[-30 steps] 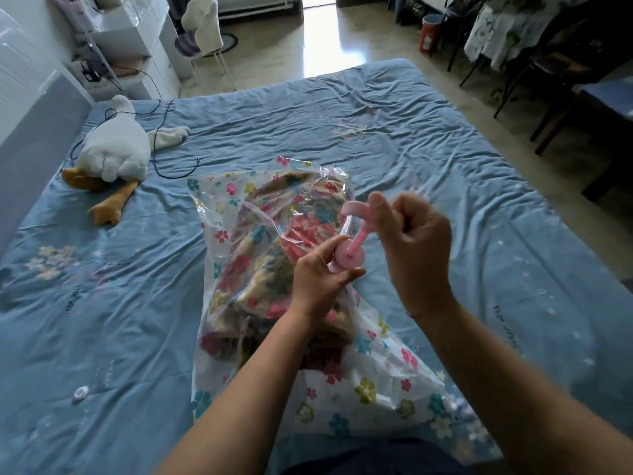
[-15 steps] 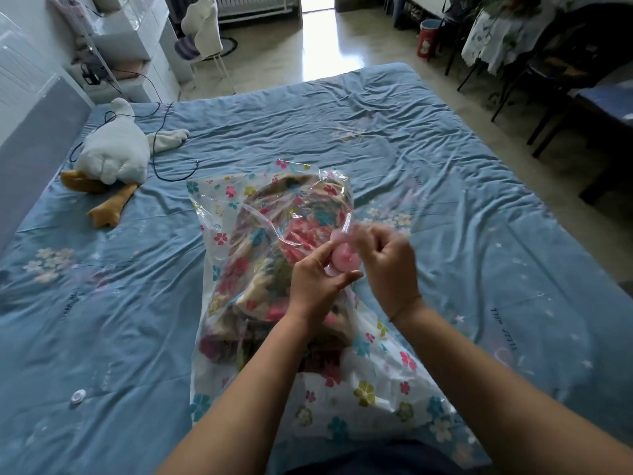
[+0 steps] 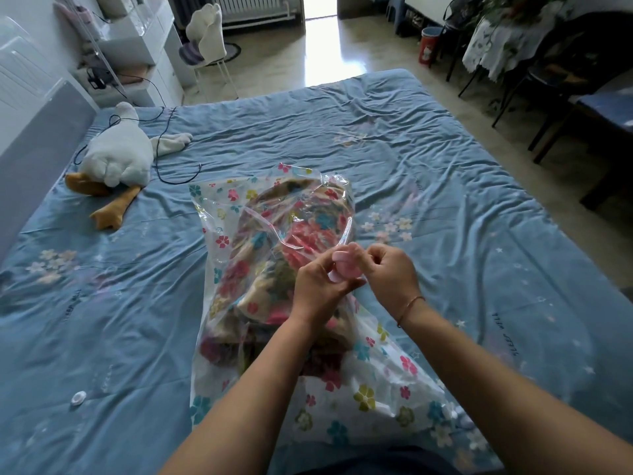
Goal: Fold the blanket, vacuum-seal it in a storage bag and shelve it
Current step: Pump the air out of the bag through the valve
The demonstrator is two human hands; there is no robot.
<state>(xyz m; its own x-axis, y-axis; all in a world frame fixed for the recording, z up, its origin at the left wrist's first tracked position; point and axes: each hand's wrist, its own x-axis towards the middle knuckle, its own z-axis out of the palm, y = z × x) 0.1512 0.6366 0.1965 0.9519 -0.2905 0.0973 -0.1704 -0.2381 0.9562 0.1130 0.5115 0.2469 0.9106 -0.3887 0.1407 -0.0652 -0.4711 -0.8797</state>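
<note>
Bed [image 3: 445,173]: It fills most of the frame under a rumpled blue sheet. I judge it serves as the flat work surface for bagging.
Storage bag [image 3: 359,402]: It lies lengthwise at centre frame, running from the lower edge up to mid-frame. The bulk sits at the far end and the slack printed plastic trails toward me, so the valve area is within reach of both hands.
Blanket [image 3: 274,255]: It is already folded and inside the bag at centre frame. I read the folding and loading steps as done, with sealing in hand.
Left hand [image 3: 318,286]: Its fingers are curled under and around the pink valve piece [image 3: 344,267]. In my judgement it steadies the piece against the loose film.
Right hand [image 3: 390,272]: Its fingers are curled tight and the fingertips pinch the right edge of the same piece. This looks like a twist or press grip, though I cannot tell which.
Pink valve piece: It is held just above the bag, between the two hands, and is partly hidden by the fingers.
Bag condition: It is clear plastic with a flower print and white panels. It is still puffy and creased, so I judge the air has not been drawn out.
Blanket condition: It has a floral pattern in red, teal and tan. It forms a loose mound and is not compressed.
Small white disc [image 3: 78,398]: It lies on the sheet at lower left, well apart from the bag. Its purpose is unclear.
</note>
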